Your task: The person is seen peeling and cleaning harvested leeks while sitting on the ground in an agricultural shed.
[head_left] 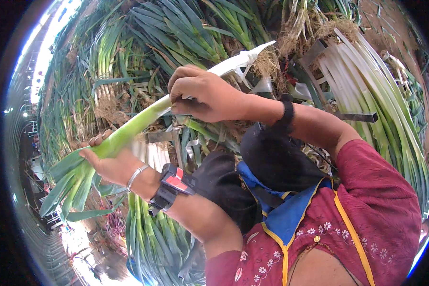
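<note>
A long leek (145, 117) lies slantwise before me, its white root end up to the right and its green leaves fanning out at the lower left. Round the pale green part just above the leaves wraps my left hand (110, 164), thumb on the near side. My right hand (207, 93) is closed on the middle of the shaft, fingers curled with the fingertips against its lower side. A thin pale strip hangs beside the white end of the leek. Whether my right fingers also pinch a loose outer layer cannot be made out.
Heaps of uncleaned leeks (176, 28) with roots and green leaves spread across the far side. At right, white cleaned leeks (352, 71) lie bundled in a metal frame (357, 117). Another bundle of green leaves (157, 238) sits below my left forearm.
</note>
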{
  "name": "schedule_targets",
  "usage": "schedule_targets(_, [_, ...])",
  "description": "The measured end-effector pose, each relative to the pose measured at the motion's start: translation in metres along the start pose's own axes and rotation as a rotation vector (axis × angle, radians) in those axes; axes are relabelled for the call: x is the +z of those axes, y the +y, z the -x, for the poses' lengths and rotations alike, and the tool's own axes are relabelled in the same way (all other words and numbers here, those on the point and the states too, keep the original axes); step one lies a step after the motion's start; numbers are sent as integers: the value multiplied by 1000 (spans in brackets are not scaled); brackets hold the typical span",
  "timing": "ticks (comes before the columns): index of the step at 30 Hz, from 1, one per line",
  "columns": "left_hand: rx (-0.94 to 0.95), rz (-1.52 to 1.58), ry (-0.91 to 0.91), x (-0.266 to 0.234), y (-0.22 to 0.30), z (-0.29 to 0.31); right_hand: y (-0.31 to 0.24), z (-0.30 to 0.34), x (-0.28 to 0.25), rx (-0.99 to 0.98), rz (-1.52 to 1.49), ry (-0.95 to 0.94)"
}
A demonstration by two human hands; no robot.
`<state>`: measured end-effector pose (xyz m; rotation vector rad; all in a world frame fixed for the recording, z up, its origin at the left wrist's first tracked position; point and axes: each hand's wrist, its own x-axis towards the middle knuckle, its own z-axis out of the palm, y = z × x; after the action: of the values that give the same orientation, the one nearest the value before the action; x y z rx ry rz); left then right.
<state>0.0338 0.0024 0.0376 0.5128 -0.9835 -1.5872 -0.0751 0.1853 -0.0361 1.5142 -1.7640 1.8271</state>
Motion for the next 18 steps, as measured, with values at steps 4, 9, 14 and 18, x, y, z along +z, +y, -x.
schedule_targets(4, [13, -60, 55, 4, -1, 8, -31, 7, -27, 367, -855, -169])
schedule_targets(9, [46, -79, 108, 9, -3, 9, 0, 55, -86, 516, -1332, -285])
schedule_targets(14, [81, -121, 88, 13, -2, 14, 36, 96, -89, 489, 981, -451])
schedule_targets(18, [48, -218, 98, 21, -1, 23, 31, 66, -56, 190, 953, -41])
